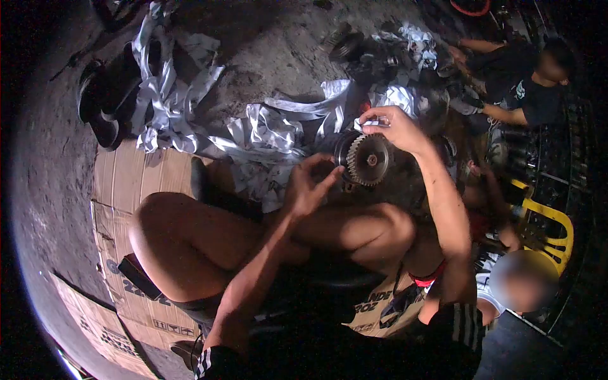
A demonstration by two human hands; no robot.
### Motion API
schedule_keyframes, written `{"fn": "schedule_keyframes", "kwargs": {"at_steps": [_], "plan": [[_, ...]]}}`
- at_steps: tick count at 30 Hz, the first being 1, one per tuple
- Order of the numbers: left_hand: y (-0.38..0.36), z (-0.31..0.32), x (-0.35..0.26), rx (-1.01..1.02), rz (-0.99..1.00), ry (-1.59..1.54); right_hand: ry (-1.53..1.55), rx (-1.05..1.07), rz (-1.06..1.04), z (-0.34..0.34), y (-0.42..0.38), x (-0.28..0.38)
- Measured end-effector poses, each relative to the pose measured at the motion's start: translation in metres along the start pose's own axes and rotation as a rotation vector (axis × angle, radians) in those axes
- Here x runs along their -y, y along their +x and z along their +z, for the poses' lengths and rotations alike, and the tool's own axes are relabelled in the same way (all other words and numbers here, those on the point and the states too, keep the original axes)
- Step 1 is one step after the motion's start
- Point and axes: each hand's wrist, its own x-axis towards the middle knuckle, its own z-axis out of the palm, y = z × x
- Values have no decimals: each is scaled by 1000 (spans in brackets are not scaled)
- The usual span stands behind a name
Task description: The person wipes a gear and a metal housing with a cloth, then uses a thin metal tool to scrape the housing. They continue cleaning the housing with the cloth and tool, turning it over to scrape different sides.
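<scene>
A metal gear (369, 161) with slanted teeth and a dark stepped hub behind it is held up in front of my knees. My left hand (308, 185) grips the hub side, thumb below and fingers on its left edge. At the top of the gear, my right hand (394, 128) pinches a small piece of white cloth (366, 123) against or just above the teeth. How much of the cloth is folded inside the fingers is hidden. Behind the gear lie white rag strips (272, 130), partly covered by my left hand.
More white rags (168, 95) and a black sandal (101, 111) lie on the dirty floor. Flattened cardboard (145, 174) is under my legs. A yellow plastic chair (560, 231) stands at right. Two other people sit close by, one at upper right among dark metal parts.
</scene>
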Motion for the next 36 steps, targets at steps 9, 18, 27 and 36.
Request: {"fn": "schedule_keyframes", "kwargs": {"at_steps": [9, 18, 27, 36], "plan": [[0, 3, 8, -3, 1, -34, 69, -281, -16, 26, -14, -36], [0, 3, 10, -12, 18, -78, 558, -533, 67, 52, -27, -55], [4, 7, 28, -8, 86, -123, 599, -625, 167, 53, -56, -119], [3, 5, 28, 6, 26, -93, 889, -593, 494, 76, -97, -79]]}}
